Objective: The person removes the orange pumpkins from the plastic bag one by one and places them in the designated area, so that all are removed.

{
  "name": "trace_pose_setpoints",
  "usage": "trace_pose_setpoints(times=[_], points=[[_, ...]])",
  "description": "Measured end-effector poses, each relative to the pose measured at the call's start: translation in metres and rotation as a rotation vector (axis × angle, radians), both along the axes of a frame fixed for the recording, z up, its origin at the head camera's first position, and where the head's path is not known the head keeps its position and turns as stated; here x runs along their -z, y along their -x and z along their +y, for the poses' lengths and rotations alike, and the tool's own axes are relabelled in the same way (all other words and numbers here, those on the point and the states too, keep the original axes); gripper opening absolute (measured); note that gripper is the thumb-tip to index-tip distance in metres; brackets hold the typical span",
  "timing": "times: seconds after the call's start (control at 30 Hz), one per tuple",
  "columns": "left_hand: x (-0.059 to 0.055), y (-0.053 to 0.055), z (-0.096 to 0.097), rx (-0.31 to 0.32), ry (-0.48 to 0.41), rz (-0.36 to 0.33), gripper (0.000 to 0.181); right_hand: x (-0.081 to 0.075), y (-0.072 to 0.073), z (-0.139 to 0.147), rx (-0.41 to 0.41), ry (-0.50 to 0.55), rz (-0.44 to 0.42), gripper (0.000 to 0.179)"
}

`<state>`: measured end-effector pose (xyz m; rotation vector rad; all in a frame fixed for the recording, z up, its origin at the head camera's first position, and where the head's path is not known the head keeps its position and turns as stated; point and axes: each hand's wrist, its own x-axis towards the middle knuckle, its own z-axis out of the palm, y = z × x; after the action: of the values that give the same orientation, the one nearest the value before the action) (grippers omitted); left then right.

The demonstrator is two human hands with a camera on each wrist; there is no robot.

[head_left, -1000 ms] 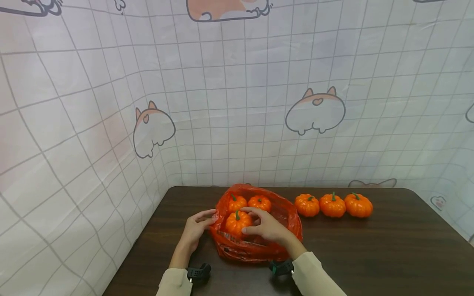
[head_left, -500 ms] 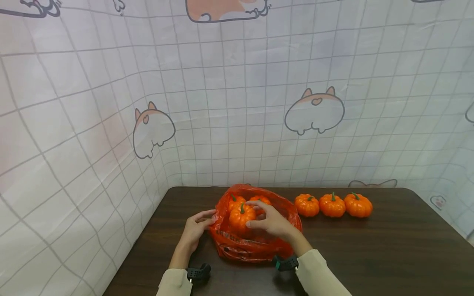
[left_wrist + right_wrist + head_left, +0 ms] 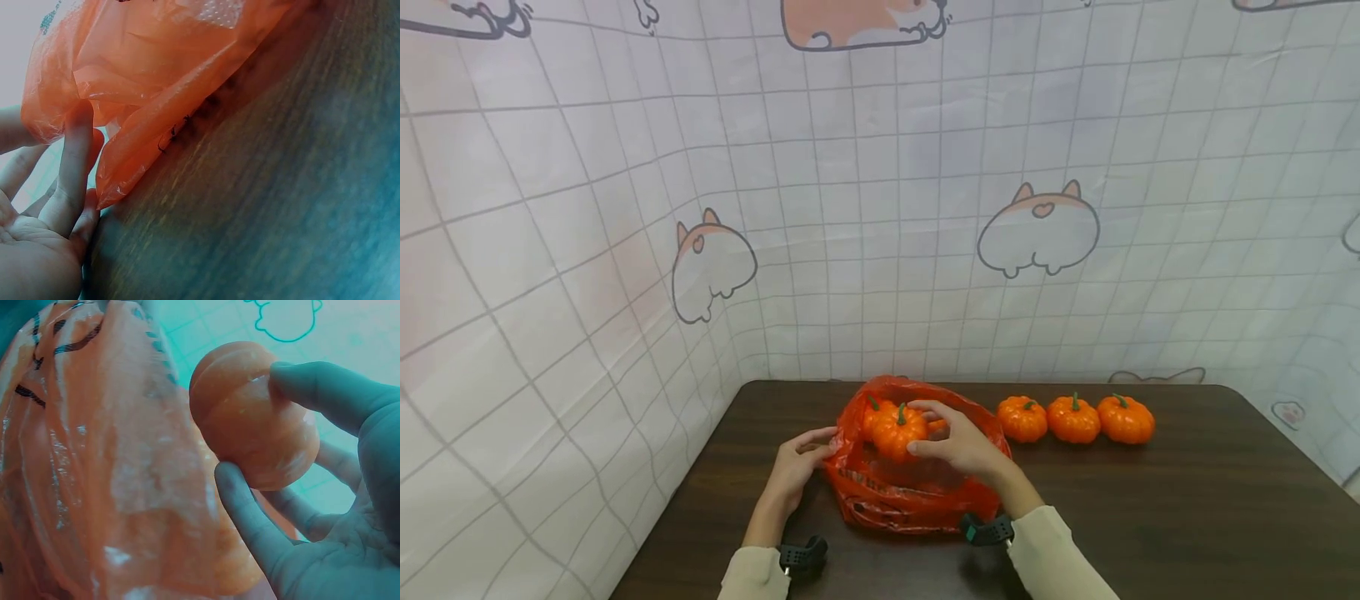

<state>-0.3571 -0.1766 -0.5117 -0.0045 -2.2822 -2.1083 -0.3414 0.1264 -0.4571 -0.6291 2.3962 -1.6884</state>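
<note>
A red plastic bag (image 3: 917,504) with black print stands with its mouth spread on the dark table. At its left rim my left hand (image 3: 793,471) pinches the film between thumb and fingers; in the left wrist view the fingers (image 3: 75,162) overlap the bag's edge. My right hand (image 3: 966,446) grips a small orange pumpkin (image 3: 895,435) with a green stem, thumb on one side and fingers on the other, over the bag's mouth. The right wrist view shows this pumpkin (image 3: 250,419) beside the bag's wall. Behind it, another pumpkin (image 3: 872,412) in the bag is partly hidden.
Three more orange pumpkins stand in a row right of the bag: a left one (image 3: 1022,419), a middle one (image 3: 1073,419) and a right one (image 3: 1126,419). A white gridded cloth (image 3: 895,250) with cartoon dogs hangs behind the wooden table (image 3: 1150,517).
My right hand has raised the pumpkin and carried it slightly right and away from me, so it now covers more of those behind. The left hand stays at the bag's rim.
</note>
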Motion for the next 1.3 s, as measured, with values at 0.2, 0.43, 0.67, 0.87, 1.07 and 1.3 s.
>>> trace_pose_setpoints(times=[0.2,0.43,0.67,0.87,1.07,1.3], points=[[0.000,0.001,0.000,0.000,-0.003,0.009,0.032,-0.005,-0.002,0.004,0.026,-0.009,-0.005,0.065],[0.001,0.000,-0.001,0.003,-0.016,0.002,0.034,-0.005,-0.006,0.007,0.035,-0.019,-0.003,0.067],[-0.001,-0.003,-0.001,0.011,-0.004,-0.007,0.035,-0.002,-0.014,0.012,0.054,-0.042,0.025,0.067],[-0.002,-0.004,-0.001,0.012,-0.004,-0.011,0.036,-0.002,-0.020,0.024,0.078,-0.027,0.034,0.064],[-0.002,-0.004,-0.003,0.006,0.006,-0.016,0.035,-0.005,-0.029,0.035,0.089,-0.054,0.069,0.065],[-0.003,-0.005,-0.002,0.021,0.000,-0.015,0.035,-0.009,-0.039,0.047,0.107,-0.069,0.073,0.065]])
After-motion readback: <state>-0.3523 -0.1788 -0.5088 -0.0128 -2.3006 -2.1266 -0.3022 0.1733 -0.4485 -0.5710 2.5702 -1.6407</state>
